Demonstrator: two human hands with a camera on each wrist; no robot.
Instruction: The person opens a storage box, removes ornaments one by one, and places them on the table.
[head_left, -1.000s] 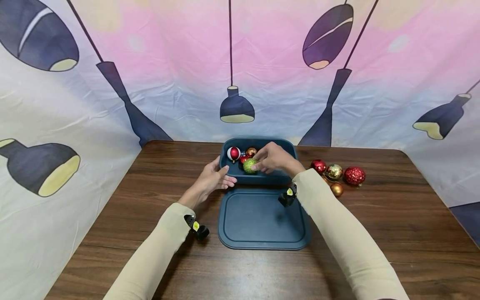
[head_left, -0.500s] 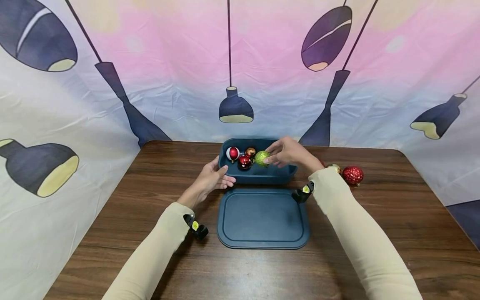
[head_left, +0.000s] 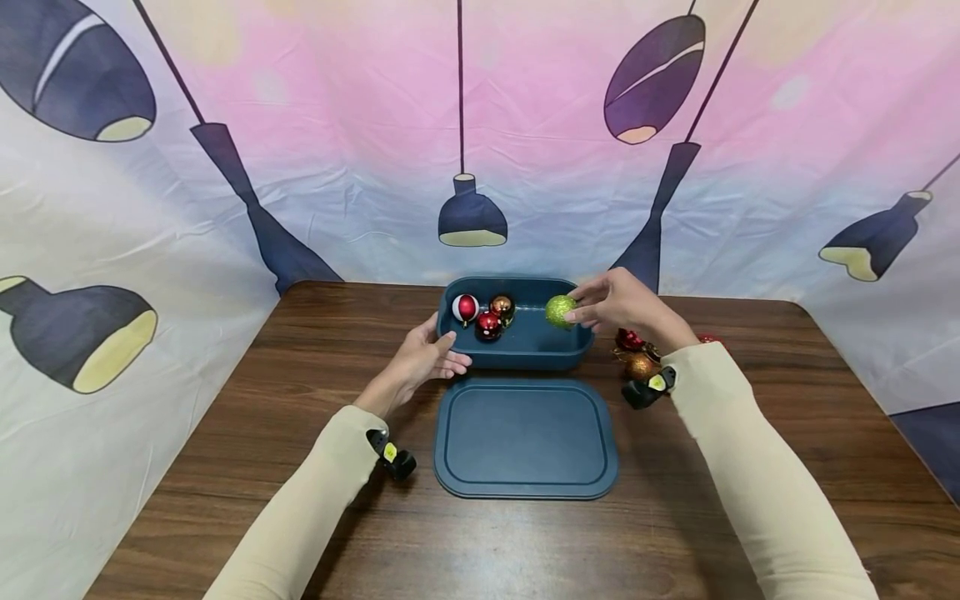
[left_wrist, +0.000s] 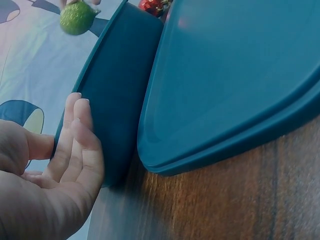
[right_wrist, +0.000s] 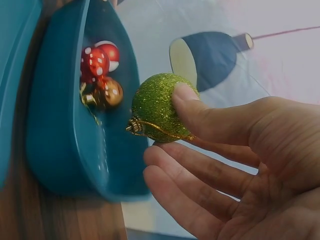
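The right grip pinches a glittery green ball above the right end of the blue box — the left grip holds its near left corner.

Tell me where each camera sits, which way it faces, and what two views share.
Head: worn on the head, facing forward and down at the blue box and lid; left hand, right hand and sleeves show.
Left wrist: worn there, facing the box's outer wall; that hand shows, the other barely.
Right wrist: worn there, facing the green ball that hand pinches, box interior beyond.
Both wrist views share ball and box.
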